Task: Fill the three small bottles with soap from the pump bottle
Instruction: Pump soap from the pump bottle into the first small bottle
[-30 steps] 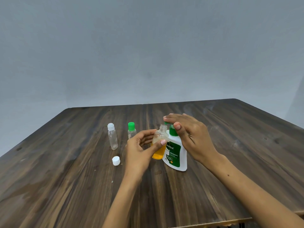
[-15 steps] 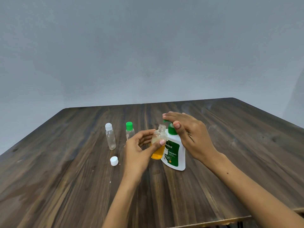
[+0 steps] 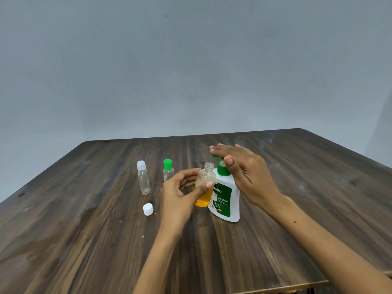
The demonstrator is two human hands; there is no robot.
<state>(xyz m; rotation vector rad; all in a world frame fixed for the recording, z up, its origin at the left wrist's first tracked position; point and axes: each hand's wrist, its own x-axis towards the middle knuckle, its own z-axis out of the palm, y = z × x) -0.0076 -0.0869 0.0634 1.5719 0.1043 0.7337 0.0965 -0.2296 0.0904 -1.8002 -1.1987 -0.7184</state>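
mid-table (image 3: 275,240), hands (image 3: 180,194) on bottles (image 3: 204,187), wide margins all round

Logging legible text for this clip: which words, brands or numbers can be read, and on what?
"Dettol": pump bottle, label top; the first letter is partly hidden by the small open bottle.
"ORIGINAL": same label, below the brand.
"99.99%": same label, lower left, small.
Fine print under "ORIGINAL": too small to read.
Other bottles and caps: no text visible.

Plain room: dark wooden table (image 3: 275,240) against bare grey wall (image 3: 191,60).
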